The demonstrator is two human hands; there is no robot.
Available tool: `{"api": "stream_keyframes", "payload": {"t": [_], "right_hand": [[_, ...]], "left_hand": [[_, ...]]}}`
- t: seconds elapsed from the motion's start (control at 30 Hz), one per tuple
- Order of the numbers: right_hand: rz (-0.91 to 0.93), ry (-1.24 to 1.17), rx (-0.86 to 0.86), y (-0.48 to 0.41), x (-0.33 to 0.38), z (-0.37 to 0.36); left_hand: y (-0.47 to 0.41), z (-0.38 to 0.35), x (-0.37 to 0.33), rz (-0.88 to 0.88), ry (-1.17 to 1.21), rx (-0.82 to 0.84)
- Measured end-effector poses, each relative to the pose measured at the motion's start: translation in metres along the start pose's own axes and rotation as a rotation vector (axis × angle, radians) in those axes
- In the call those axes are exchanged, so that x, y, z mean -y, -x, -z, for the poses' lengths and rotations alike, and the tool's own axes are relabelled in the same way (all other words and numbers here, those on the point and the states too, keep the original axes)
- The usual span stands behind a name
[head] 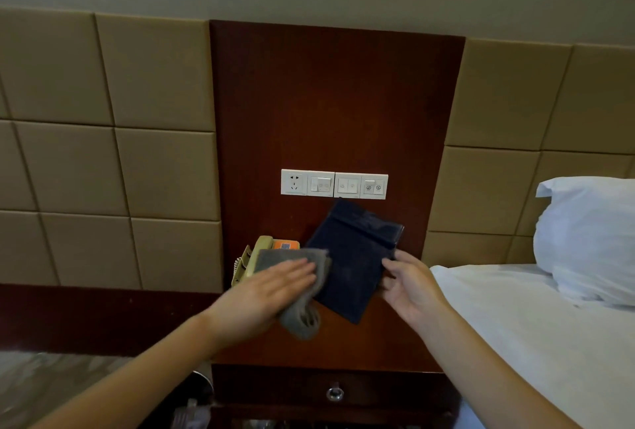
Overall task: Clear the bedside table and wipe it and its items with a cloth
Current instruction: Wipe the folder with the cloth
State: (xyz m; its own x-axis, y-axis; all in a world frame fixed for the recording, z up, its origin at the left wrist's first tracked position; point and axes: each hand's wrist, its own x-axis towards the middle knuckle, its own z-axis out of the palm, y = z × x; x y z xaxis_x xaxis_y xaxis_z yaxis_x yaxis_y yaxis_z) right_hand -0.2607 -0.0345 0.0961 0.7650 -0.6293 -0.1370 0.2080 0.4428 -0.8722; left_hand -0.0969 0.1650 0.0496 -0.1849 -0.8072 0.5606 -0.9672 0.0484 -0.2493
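A dark blue folder point(354, 253) is held tilted above the wooden bedside table point(388, 342). My right hand point(409, 286) grips its right edge, thumb on top. A grey cloth point(302, 288) hangs over the folder's left edge, and my left hand point(271, 291) lies on it with straight fingers, pressing it against the folder. Behind the cloth at the table's back left stands a beige telephone point(256, 253) with an orange label, partly hidden.
A white strip of socket and switches point(334, 184) sits on the dark wood panel above the table. A bed with white sheet point(536, 342) and pillow point(591, 239) lies to the right. The table's drawer with a round knob point(335, 393) faces me.
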Motion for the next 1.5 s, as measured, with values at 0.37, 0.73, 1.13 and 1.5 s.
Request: {"api": "stream_keyframes", "payload": {"t": [0.37, 0.73, 1.13, 1.5], "right_hand": [[0.183, 0.312, 0.045, 0.011, -0.010, -0.006], [0.176, 0.482, 0.131, 0.009, -0.038, -0.029], [0.120, 0.252, 0.226, 0.008, -0.037, -0.009], [0.090, 0.289, 0.247, 0.017, -0.054, -0.014]], "left_hand": [[-0.048, 0.023, -0.013, 1.227, 1.442, -0.170], [-0.070, -0.035, -0.060, 1.034, 0.695, -0.194], [-0.004, -0.036, -0.030, 0.660, 0.365, -0.014], [-0.044, -0.033, -0.078, 0.530, 0.259, 0.066]]}}
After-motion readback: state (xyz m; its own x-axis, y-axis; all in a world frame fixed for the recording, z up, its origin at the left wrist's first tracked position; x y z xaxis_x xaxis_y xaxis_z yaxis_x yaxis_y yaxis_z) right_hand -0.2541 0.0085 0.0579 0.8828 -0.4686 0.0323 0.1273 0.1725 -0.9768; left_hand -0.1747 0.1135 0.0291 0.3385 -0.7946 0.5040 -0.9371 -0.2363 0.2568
